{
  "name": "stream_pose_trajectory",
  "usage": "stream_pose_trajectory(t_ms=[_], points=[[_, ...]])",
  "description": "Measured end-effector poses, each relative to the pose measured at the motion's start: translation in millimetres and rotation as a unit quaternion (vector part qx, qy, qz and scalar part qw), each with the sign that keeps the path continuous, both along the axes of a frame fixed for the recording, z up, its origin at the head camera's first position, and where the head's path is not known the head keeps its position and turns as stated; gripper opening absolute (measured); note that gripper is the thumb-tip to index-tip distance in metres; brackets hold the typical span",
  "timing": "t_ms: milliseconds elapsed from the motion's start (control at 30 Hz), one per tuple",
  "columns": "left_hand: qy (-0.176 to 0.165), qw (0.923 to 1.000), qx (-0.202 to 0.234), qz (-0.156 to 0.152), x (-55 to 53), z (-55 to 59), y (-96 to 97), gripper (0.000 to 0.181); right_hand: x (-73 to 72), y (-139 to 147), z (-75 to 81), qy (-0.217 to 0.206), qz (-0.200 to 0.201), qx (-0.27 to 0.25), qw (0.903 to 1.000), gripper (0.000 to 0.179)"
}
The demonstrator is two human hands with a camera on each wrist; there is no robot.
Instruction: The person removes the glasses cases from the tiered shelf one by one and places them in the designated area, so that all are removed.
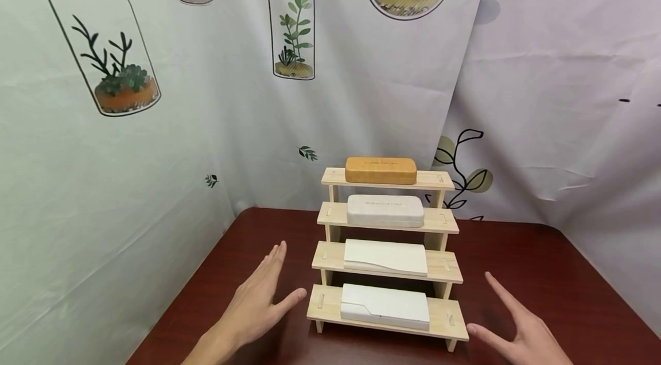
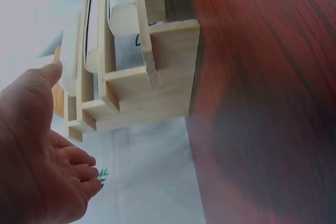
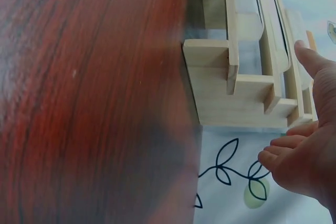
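A four-tier wooden display rack [image 1: 449, 319] stands on the dark red table. On its top tier sits a tan glasses case [image 1: 381, 171], and below that a rounded off-white glasses case [image 1: 385, 211]. The third tier bears a white case [image 1: 385, 257] with a curved flap edge; the lowest bears a white case [image 1: 384, 305] with a stepped flap line. My left hand [image 1: 255, 302] hovers left of the rack, fingers extended and thumb apart, holding nothing. To the right of the lowest tier is my right hand [image 1: 527, 330], fingers likewise spread and touching nothing.
The dark red wood-grain table [image 1: 516, 256] extends to both sides of the rack. Behind it and along the sides hangs a pale cloth [image 1: 341, 107] printed with plants in glass jars and leafy sprigs.
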State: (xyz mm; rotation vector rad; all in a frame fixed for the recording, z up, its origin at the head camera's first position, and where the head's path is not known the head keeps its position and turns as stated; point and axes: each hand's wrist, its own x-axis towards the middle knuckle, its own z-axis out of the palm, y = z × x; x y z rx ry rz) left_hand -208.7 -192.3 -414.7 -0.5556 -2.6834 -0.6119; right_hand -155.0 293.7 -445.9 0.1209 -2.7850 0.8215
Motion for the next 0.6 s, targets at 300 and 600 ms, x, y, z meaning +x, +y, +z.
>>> stream_pose_trajectory(t_ms=[300, 600], points=[[-0.005, 0.9995, 0.018, -0.026, 4.0, -0.9, 13.9, 0.095, 1.2, -8.5, -9.4, 0.077, 0.004, 0.005, 0.9970, 0.100], [-0.007, 0.9980, 0.037, -0.051, 9.7, -2.5, 31.2, 0.092, 0.1, -16.6, -11.8, 0.074, 0.010, -0.002, 0.9972, 0.099]])
